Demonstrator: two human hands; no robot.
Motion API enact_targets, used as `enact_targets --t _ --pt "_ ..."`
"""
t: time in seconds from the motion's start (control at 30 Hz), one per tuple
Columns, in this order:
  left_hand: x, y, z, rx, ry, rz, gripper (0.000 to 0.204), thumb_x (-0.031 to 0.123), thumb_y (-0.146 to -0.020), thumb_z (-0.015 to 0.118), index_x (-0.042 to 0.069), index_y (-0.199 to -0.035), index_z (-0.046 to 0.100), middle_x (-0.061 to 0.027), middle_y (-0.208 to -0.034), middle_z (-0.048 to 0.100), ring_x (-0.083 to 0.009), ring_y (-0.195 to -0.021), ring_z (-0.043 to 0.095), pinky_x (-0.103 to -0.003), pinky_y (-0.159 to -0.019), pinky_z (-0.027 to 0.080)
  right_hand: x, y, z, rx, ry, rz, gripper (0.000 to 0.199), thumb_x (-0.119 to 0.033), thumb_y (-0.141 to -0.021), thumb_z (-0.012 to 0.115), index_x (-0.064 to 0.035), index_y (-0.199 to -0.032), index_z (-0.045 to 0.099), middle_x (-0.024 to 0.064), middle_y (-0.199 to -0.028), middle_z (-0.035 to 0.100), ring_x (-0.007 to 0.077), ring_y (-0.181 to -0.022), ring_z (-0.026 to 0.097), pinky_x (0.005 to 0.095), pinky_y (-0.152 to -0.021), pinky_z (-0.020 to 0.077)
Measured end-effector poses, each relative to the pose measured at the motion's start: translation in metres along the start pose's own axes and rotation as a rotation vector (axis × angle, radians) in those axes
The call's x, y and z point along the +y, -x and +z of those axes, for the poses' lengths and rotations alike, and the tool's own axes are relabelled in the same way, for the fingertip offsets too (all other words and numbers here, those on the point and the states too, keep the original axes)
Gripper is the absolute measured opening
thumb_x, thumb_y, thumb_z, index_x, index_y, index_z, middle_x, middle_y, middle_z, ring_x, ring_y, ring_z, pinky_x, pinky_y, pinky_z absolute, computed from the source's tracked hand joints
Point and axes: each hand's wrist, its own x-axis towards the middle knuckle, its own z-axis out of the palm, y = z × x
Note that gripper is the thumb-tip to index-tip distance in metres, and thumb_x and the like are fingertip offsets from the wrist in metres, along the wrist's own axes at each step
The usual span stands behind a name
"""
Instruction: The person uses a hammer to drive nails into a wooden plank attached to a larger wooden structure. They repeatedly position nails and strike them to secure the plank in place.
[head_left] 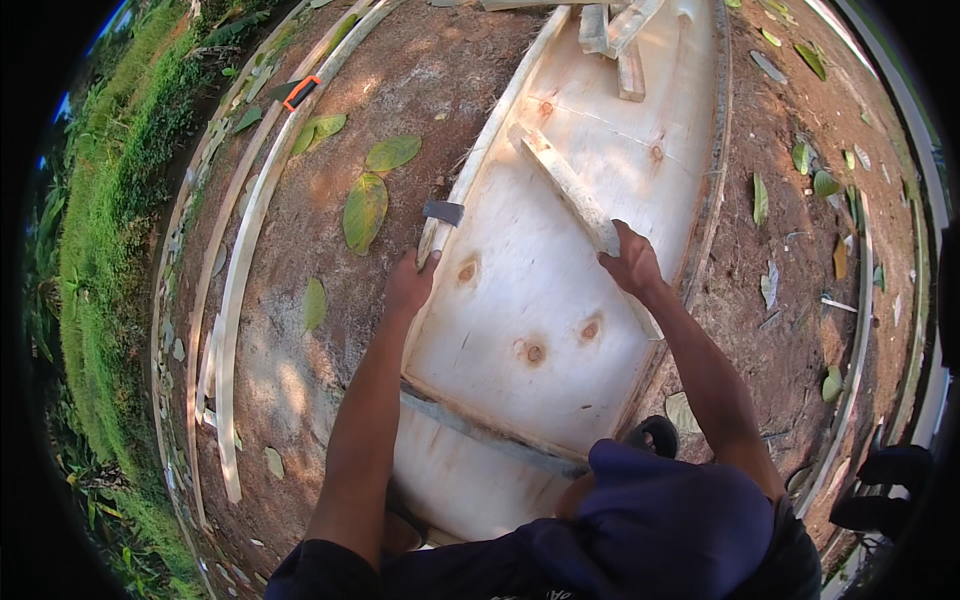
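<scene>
My left hand point(408, 285) is closed round the wooden handle of what looks like a hammer, its dark grey head point(443, 212) pointing away from me. This tool lies along the left edge of a pale plywood panel point(500, 300) with dark knots. On the right, the fingers of my right hand point(632, 262) are wrapped round the near end of a short wooden batten point(565, 185). The batten slants to the far left across the panel. A pale strip of wood point(645, 318) shows just below my right hand; whether it belongs to the batten, I cannot tell.
Several wood offcuts point(630, 70) lie at the panel's far end. Left of it, a handsaw point(300, 93) with an orange and black handle rests on long wooden strips point(235, 290). Large leaves point(364, 212) are scattered over the dirt. A second pale board point(460, 470) lies nearer me.
</scene>
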Motion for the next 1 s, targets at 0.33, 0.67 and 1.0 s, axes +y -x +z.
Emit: enact_targets --t 0.33,0.67,1.0 --pt "-0.002 0.005 0.011 0.127 0.059 -0.158 0.056 0.056 -0.097 0.054 0.005 -0.118 0.065 -0.0266 -0.101 0.069 -0.0474 -0.098 0.066 -0.055 -0.086 0.051 -0.014 -0.009 -0.027 -0.189 0.084 -0.176 0.064 -0.023 -0.077 0.075 -0.0055 -0.135 0.055 0.0216 -0.116 0.068 0.0385 -0.108 0.064 0.0452 -0.095 0.051" --pt "-0.016 -0.001 0.018 0.156 0.011 -0.14 0.058 0.057 -0.096 0.056 0.001 -0.106 0.065 -0.0267 -0.094 0.069 -0.0475 -0.093 0.066 -0.055 -0.082 0.051 -0.019 -0.011 -0.019 -0.292 0.147 -0.192 0.064 -0.025 -0.078 0.074 -0.0067 -0.137 0.054 0.0211 -0.12 0.067 0.0376 -0.11 0.064 0.0449 -0.096 0.051" --pt "-0.01 -0.003 0.022 0.175 -0.053 -0.175 0.058 0.057 -0.096 0.055 0.002 -0.112 0.064 -0.0268 -0.097 0.069 -0.0475 -0.095 0.066 -0.055 -0.083 0.051 -0.009 -0.021 -0.016 -0.27 0.137 -0.229 0.065 -0.024 -0.076 0.073 -0.0074 -0.137 0.056 0.0194 -0.115 0.07 0.037 -0.105 0.067 0.0445 -0.093 0.0531"
